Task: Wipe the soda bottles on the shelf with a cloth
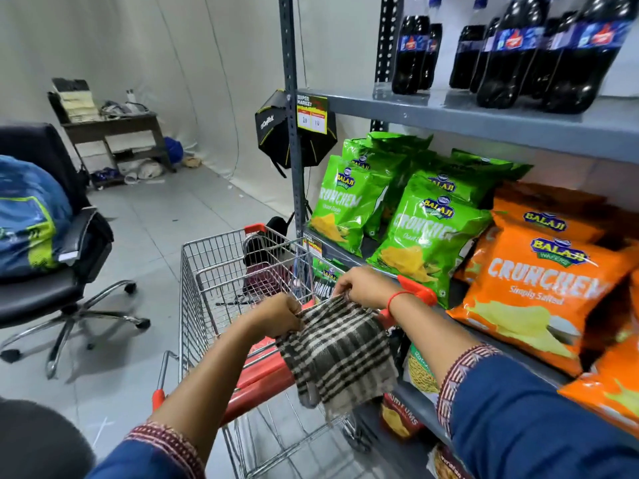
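Observation:
A dark checked cloth [337, 354] hangs between my two hands over the cart's red handle. My left hand [276, 314] pinches its upper left corner and my right hand [363, 288] pinches its upper right edge. Both hands are low, at the height of the chip shelf. Several dark soda bottles [511, 53] with blue labels and blue caps stand upright on the grey top shelf [449, 122], far above and to the right of my hands. Their tops run out of the frame.
A wire shopping cart [224, 271] with a red handle stands right in front of me. Green chip bags [408, 219] and orange chip bags [539, 285] fill the shelf below the bottles. A black office chair [62, 257] with a blue bag is at the left, a desk [114, 133] behind.

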### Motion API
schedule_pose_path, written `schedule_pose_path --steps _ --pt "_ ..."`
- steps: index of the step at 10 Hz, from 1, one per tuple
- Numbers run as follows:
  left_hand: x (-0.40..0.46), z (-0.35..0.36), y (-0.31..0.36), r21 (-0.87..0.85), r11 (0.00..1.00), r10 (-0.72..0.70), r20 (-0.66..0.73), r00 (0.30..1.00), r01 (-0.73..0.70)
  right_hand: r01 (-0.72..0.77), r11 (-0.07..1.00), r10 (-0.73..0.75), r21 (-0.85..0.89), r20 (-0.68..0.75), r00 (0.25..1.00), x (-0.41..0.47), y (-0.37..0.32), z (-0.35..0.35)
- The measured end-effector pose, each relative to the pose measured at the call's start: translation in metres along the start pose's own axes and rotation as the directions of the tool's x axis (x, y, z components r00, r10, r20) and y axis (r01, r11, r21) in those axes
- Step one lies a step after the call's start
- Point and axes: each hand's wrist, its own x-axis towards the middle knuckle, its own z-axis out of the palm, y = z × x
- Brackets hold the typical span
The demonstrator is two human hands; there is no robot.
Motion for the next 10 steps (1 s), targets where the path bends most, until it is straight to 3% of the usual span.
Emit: schedule_pose_path --steps 2,3,4,5,6,7,9,10 --pt "0.008 0.015 -0.011 0.012 0.999 -0.037 -0.076 0.996 0.038 -0.008 0.994 0.003 -0.108 -0.044 0.999 -0.002 0.001 0.017" --pt "0.006 0.018 -0.013 0.203 0.979 0.011 -0.185 0.983 0.028 0.002 0.98 -0.016 -0.198 -0.068 0.998 -0.006 0.003 0.023" --pt "-0.01 0.019 0.002 0.326 0.944 0.138 -0.232 0.963 -0.057 0.038 0.992 -0.058 -0.121 -0.166 0.984 -0.018 0.003 0.012" --pt "-0.019 0.026 0.014 0.405 0.91 0.114 -0.036 0.993 -0.09 0.106 0.993 -0.103 -0.045 0.062 0.993 -0.032 0.005 -0.001" --pt "-0.031 0.038 0.027 0.502 0.862 0.039 0.082 0.996 -0.075 0.179 0.946 -0.082 -0.27 0.335 0.938 -0.042 0.015 0.002" --pt "-0.031 0.043 0.028 0.499 0.865 0.033 0.049 0.998 -0.053 0.209 0.89 -0.119 -0.406 0.236 0.964 -0.043 0.021 0.014" --pt "-0.029 0.05 0.029 0.481 0.876 0.02 0.048 0.999 -0.041 0.214 0.89 -0.148 -0.403 0.19 0.971 -0.046 0.019 0.016" --pt "-0.032 0.033 0.041 0.516 0.856 -0.021 0.098 0.995 -0.032 0.167 0.944 -0.114 -0.285 0.194 0.974 -0.057 0.017 0.01"
